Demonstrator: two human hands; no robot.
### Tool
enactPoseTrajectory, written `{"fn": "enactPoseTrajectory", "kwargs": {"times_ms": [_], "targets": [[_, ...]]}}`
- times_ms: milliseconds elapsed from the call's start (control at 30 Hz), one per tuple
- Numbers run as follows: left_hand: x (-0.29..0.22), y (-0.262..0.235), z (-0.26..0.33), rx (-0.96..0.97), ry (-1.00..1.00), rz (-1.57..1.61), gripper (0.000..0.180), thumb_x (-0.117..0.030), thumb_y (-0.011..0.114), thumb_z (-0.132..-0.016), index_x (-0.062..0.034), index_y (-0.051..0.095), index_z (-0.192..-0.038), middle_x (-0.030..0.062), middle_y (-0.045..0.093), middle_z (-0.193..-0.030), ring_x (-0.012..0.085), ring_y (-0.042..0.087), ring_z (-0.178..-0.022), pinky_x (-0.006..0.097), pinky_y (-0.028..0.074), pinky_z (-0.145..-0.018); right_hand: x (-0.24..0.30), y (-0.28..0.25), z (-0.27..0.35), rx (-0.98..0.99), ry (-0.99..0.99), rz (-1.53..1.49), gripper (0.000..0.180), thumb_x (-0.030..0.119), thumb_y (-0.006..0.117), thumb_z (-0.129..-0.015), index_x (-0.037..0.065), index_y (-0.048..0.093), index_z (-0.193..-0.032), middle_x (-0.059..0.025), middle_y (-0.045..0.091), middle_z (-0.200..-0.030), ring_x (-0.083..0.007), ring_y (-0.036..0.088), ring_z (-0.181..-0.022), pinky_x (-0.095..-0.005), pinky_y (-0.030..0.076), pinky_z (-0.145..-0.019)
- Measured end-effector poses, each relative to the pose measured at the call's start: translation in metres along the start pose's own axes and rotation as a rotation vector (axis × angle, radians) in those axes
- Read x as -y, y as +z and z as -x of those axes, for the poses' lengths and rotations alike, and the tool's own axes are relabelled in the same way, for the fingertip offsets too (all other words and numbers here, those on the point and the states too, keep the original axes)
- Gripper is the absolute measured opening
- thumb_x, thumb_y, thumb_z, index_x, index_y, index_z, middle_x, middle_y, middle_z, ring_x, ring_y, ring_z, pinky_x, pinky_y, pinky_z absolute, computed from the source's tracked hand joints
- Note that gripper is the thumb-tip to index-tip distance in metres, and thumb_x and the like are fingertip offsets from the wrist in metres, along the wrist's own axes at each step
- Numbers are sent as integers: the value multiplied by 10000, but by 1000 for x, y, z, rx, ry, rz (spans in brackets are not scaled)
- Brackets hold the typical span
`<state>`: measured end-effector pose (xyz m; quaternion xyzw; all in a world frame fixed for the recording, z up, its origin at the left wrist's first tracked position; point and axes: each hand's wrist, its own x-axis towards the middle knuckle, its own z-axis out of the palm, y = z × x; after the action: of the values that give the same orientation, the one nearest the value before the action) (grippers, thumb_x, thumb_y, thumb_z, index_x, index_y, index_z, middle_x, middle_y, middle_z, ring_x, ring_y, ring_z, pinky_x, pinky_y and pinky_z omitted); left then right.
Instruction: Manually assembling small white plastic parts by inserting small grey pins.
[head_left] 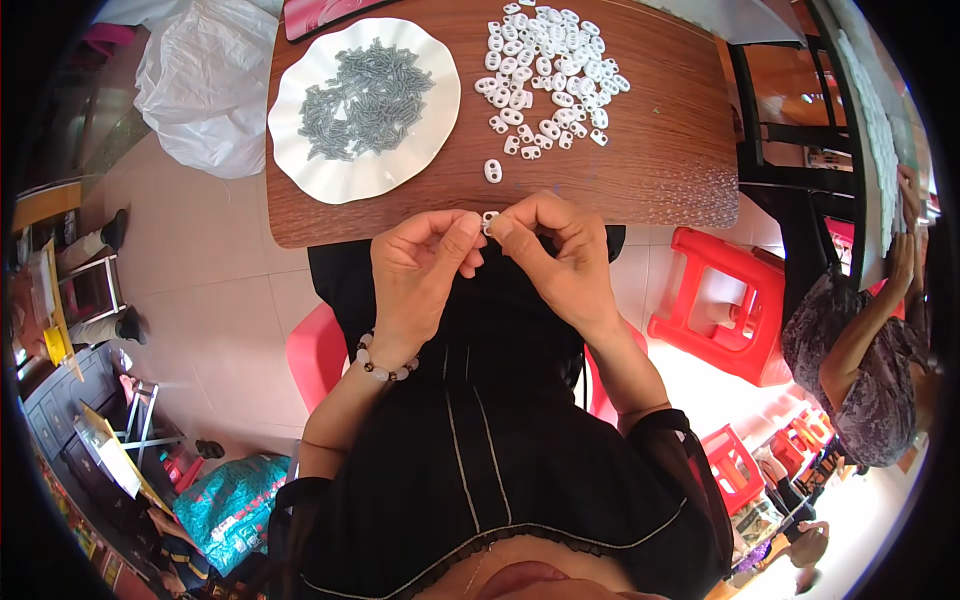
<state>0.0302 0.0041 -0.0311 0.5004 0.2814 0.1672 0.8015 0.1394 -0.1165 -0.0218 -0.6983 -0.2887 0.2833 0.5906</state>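
Just off the near edge of the table, both my hands meet at a small white plastic cord lock piece (489, 217) with holes in it. My right hand (560, 255) pinches it between thumb and forefinger. From the other side, my left hand (425, 262) closes thumb and forefinger at its edge; what lies between those fingertips is mostly hidden. One more white cord lock piece (492, 171) lies alone on the table just beyond my hands. Farther back is a loose heap of the same white pieces (560, 80). To its left, many small grey springs (365, 100) fill a plate.
The white wavy-rimmed plate (440, 75) stands on the brown wooden table (660, 150). A white plastic bag (205, 90) is left of the table. Red stools (670, 300) stand at the right, near another person (860, 360) working at a table. A teal bag (235, 505) lies lower left.
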Motion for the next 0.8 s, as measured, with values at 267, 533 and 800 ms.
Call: {"fn": "enactPoseTrajectory", "kwargs": {"times_ms": [267, 533, 800], "targets": [[5, 1, -2, 35, -80, 121, 206, -166, 607, -937, 27, 665, -978, 61, 662, -839, 84, 570, -673, 211, 453, -595, -4, 1, -1, -28, 79, -80, 115, 82, 630, -904, -3, 649, -828, 15, 618, -729, -25, 516, -677, -187, 402, -598], [3, -2, 0, 72, -98, 195, 230, -163, 543, -958, 28, 643, -1038, 75, 654, -886, 101, 568, -706, 227, 445, -629, 4, 0, -1, -70, 135, -177, 151, 99, 620, -910, 4, 646, -795, 17, 594, -694, -31, 501, -646, -188, 394, -597], [1, -3, 2, 78, -53, 164, 191, -116, 574, -930, 28, 658, -1023, 83, 666, -886, 94, 576, -717, 223, 449, -641, 2, 0, 2, -46, 144, -210, 160, 97, 618, -905, 5, 640, -776, 16, 588, -675, -31, 494, -636, -189, 376, -581]]}}
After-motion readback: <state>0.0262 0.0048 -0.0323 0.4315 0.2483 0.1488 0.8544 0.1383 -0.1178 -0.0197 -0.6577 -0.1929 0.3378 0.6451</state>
